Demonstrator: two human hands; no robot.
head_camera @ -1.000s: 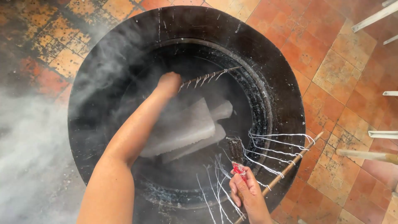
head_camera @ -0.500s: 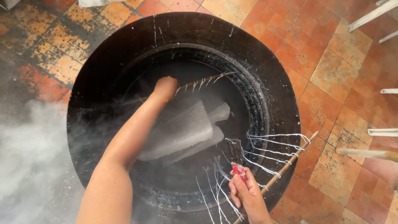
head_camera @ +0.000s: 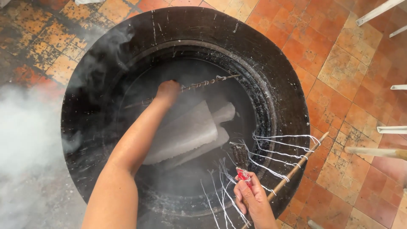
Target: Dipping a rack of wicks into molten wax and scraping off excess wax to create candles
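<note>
A big black round vat fills the view, steaming, with pale flat slabs lying in its dark inside. My left hand reaches deep into the vat and grips a thin stick with small white loops along it, held across the far side. My right hand at the near rim holds a wooden stick hung with white strings, and a small red-handled brush with dark bristles.
Orange and worn floor tiles surround the vat. White steam or smoke drifts at the left. White metal bars and a pale wooden rod lie at the right edge.
My left hand with its looped stick has moved a little farther across the vat. My right hand has stayed at the near rim.
</note>
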